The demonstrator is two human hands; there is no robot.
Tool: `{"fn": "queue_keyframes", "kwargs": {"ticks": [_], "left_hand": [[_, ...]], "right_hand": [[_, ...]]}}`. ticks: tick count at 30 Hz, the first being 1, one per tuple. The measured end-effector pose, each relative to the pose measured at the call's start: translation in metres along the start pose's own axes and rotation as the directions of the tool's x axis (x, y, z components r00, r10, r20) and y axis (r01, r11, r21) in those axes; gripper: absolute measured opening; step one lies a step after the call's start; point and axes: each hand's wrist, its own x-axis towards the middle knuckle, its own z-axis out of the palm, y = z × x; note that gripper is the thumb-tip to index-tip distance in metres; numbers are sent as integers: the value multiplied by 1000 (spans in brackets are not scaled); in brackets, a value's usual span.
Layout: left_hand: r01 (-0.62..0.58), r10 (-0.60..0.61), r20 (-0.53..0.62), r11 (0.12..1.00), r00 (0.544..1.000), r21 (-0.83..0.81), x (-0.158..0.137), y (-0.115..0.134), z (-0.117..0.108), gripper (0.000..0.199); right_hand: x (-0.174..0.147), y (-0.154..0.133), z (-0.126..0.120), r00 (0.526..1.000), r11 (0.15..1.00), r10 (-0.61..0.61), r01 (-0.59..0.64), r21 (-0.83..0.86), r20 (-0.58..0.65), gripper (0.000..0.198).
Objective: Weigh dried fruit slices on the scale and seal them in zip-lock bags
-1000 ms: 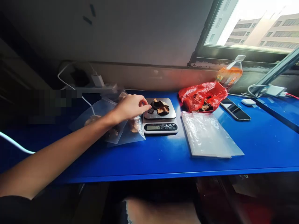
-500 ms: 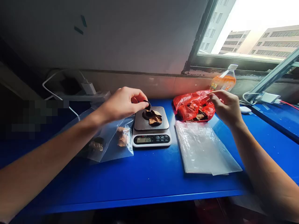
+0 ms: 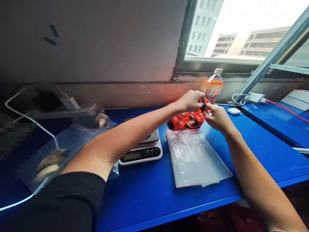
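My left hand [image 3: 191, 101] reaches across to the right and pinches a dark dried slice [image 3: 203, 105] above the red plastic bag [image 3: 180, 120]. Close beside it, my right hand [image 3: 217, 118] is closed at the bag's right edge, its fingertips by the slice. Brown and tan dried slices [image 3: 191, 123] lie in the bag's mouth. On the left, the white digital kitchen scale [image 3: 154, 154] is partly hidden by my left forearm, which covers most of its plate. Its display appears to read 112.
A stack of clear plastic bags [image 3: 196, 161] lies before the red bag. Filled clear bags [image 3: 72, 137] and a white cable [image 3: 31, 120] are at left. An orange drink bottle [image 3: 213, 86], a charger [image 3: 256, 97] and a white case [image 3: 233, 111] stand at the back right.
My left hand has moved right from over the scale to the red bag, carrying the dark slice. Both hands are now close together. The view has shifted right.
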Motion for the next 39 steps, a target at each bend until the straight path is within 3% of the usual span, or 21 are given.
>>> {"fn": "queue_keyframes", "kwargs": {"ticks": [3,6,8,10,14,19,22,29,35,39], "left_hand": [[32,-45,100,991,994,130,8,-13,5,20],[42,-105,201,954,974,296,6,-25,5,17],[25,-132,248,919,960,393,4,-31,1,11],[-10,-128,270,889,954,457,3,-34,-3,6],[-149,2,306,876,952,458,10,-32,0,20],[-255,115,334,875,936,413,19,-37,21,27],[-239,113,298,870,948,432,20,-49,19,28],[-150,2,292,862,956,485,15,-66,-10,22],[-113,-35,325,898,945,426,24,-42,16,26],[-57,-96,342,909,935,412,27,-41,26,23]], "right_hand": [[1,6,-8,976,994,71,-52,-94,205,25],[0,4,-14,894,979,175,-113,-171,412,34],[0,0,-15,847,957,251,-145,-251,468,38],[1,-4,-15,828,927,330,-194,-322,453,38],[3,-6,-15,823,878,447,-327,-350,350,32],[-1,1,-25,816,929,369,-332,-160,445,28],[-3,3,-30,821,932,353,-348,-97,449,25],[-3,-4,-31,803,898,432,-423,-117,411,19],[-4,-6,-28,858,928,361,-371,-45,365,24],[-4,-5,-27,869,935,340,-354,-30,359,24]]}}
